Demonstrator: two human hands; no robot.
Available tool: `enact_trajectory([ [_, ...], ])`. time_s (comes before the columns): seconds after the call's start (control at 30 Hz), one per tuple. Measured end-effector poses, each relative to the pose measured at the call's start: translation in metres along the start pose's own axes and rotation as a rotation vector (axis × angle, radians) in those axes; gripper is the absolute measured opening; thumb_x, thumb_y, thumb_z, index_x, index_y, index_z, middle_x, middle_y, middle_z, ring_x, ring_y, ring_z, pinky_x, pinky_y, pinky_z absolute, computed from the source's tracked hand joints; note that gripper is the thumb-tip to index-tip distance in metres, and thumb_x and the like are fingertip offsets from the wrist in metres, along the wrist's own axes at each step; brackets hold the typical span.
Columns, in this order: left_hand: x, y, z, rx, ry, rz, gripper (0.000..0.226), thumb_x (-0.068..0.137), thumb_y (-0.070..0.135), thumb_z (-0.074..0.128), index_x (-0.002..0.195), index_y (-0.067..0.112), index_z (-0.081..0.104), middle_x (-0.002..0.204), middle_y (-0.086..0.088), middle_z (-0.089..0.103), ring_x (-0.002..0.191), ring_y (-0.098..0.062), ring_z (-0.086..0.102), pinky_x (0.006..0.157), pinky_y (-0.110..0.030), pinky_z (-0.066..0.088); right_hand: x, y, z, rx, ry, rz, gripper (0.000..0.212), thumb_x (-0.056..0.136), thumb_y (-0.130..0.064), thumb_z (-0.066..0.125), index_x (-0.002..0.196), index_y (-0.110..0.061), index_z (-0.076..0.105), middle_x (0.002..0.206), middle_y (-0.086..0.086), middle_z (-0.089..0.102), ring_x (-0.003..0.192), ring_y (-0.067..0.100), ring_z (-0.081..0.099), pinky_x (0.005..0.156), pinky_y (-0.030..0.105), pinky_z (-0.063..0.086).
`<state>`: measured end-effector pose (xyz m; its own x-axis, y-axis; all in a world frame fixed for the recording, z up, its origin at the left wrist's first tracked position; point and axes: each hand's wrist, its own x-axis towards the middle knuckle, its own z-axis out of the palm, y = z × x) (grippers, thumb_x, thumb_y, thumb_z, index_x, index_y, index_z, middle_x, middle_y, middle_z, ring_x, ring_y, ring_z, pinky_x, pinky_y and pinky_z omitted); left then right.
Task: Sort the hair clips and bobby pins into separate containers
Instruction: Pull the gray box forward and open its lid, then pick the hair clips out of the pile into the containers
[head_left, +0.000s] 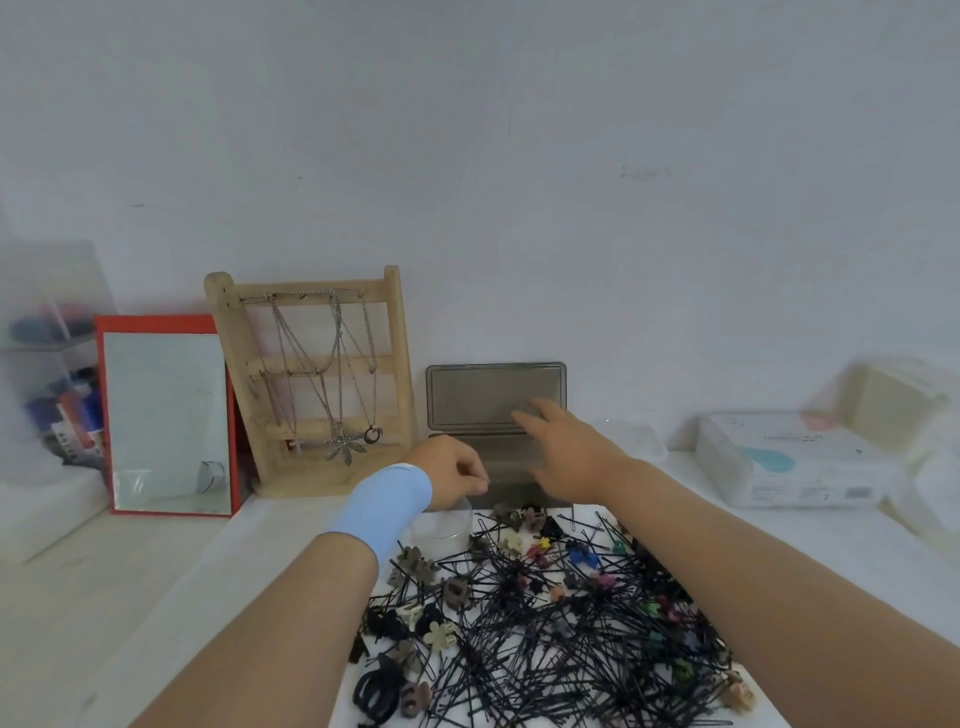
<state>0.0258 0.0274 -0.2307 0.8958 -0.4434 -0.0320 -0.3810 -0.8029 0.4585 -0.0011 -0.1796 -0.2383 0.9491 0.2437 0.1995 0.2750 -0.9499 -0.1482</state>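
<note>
**A:** Head view, and both arms are out over the desk (156, 571). The tangle of black bobby pins (545, 639) lies close to the person, under the forearms, with the hair clips (415, 564) scattered through it and along its left edge.

**B:** Where's the right hand (563, 447)?

**A:** Out past the pile, fingers (524, 418) straight and spread, nothing in them. Dead ahead of them sits the grey box (501, 462), its lid (483, 397) standing up against the wall. The box's long axis runs left to right, square across the reach.

**B:** So the right hand is the nearer one to that box?

**A:** Clearly, the fingertips already overlap the lid. The left hand (457, 475), blue wristband (387, 501) on its wrist, hangs just above a clear round container (441, 527) at the far left corner of the pile.

**B:** Is it holding anything?

**A:** The fingers are curled tight together, thumb to fingertips. Whether a pin or clip is pinched there, it's too small to tell.

**B:** What's your read?

**A:** It looks like two containers, one per hand, with almost all the sorting left to do.
</note>
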Motion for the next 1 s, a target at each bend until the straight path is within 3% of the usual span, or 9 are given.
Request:
enact_trajectory([
  [0.13,-0.001,-0.001,-0.001,-0.016,0.028,-0.001,0.025,0.093,0.038,0.060,0.080,0.022,0.075,0.091,0.003,0.073,0.075,-0.013,0.062,0.067,-0.026,0.048,-0.002,0.004,-0.004,0.000,-0.112,0.036,0.068,0.097,-0.031,0.052,0.157,-0.023,0.021,0.166,0.003,0.008,0.149,0.027,0.021,0.119,0.043,0.027],
  [0.23,0.000,0.000,0.004,0.103,0.191,0.018,0.015,0.093,0.035,0.061,0.098,0.031,0.074,0.113,0.006,0.067,0.109,-0.017,0.056,0.096,-0.036,0.046,-0.002,0.001,-0.003,-0.016,-0.127,0.050,0.061,0.100,-0.030,0.048,0.156,-0.022,0.025,0.167,0.002,0.004,0.148,0.027,0.025,0.119,0.043,0.027],
  [0.3,0.000,0.000,0.006,0.128,0.199,-0.010,0.020,0.092,0.035,0.062,0.110,0.036,0.070,0.125,0.005,0.061,0.126,-0.020,0.045,0.105,-0.040,0.039,-0.002,-0.001,-0.004,-0.010,-0.124,0.060,0.060,0.100,-0.030,0.050,0.155,-0.023,0.027,0.166,0.002,0.006,0.148,0.029,0.026,0.119,0.043,0.027],
  [0.43,-0.003,0.000,0.004,0.153,0.226,-0.001,0.028,0.092,0.040,0.060,0.119,0.033,0.066,0.132,0.003,0.056,0.130,-0.022,0.041,0.105,-0.042,0.037,-0.008,-0.006,-0.013,0.063,0.018,0.032,0.049,0.099,-0.029,0.053,0.147,-0.022,0.045,0.155,0.007,0.036,0.137,0.029,0.041,0.114,0.042,0.034],
  [0.57,-0.017,0.013,-0.001,0.086,0.325,0.138,0.020,0.094,0.033,0.059,0.112,0.033,0.066,0.115,0.010,0.060,0.112,-0.013,0.054,0.099,-0.035,0.044,-0.021,-0.015,-0.027,0.121,0.150,-0.045,0.024,0.094,-0.020,0.055,0.111,-0.025,0.071,0.110,-0.003,0.068,0.100,0.018,0.063,0.089,0.035,0.051],
  [0.7,-0.034,0.031,0.005,0.082,0.215,0.173,0.014,0.092,0.029,0.058,0.099,0.037,0.067,0.101,0.017,0.067,0.096,-0.010,0.062,0.087,-0.031,0.051,-0.040,-0.028,-0.032,0.127,-0.024,-0.070,0.021,0.090,-0.020,0.058,0.099,-0.028,0.076,0.091,-0.013,0.072,0.081,0.006,0.062,0.071,0.019,0.048],
  [0.8,-0.041,0.039,0.015,0.209,0.052,0.165,0.023,0.092,0.024,0.057,0.104,0.036,0.071,0.101,0.009,0.070,0.092,-0.018,0.064,0.081,-0.030,0.050,-0.051,-0.035,-0.026,-0.041,-0.171,-0.053,0.021,0.088,-0.019,0.059,0.098,-0.028,0.074,0.079,-0.011,0.065,0.076,0.016,0.061,0.065,0.028,0.052],
  [0.87,-0.044,0.042,0.022,0.282,-0.009,0.174,0.028,0.093,0.023,0.056,0.113,0.036,0.070,0.107,0.004,0.071,0.094,-0.021,0.065,0.084,-0.032,0.052,-0.056,-0.037,-0.019,-0.118,-0.219,-0.064,0.022,0.086,-0.018,0.062,0.103,-0.026,0.073,0.088,-0.004,0.069,0.081,0.020,0.063,0.072,0.034,0.056],
  [1.0,-0.043,0.048,0.032,0.328,-0.048,0.164,0.034,0.094,0.021,0.056,0.125,0.032,0.065,0.114,-0.001,0.069,0.101,-0.025,0.064,0.088,-0.036,0.052,-0.059,-0.032,-0.011,-0.036,-0.216,-0.017,0.021,0.082,-0.019,0.071,0.103,-0.019,0.071,0.091,0.000,0.068,0.083,0.021,0.061,0.072,0.033,0.052],
])
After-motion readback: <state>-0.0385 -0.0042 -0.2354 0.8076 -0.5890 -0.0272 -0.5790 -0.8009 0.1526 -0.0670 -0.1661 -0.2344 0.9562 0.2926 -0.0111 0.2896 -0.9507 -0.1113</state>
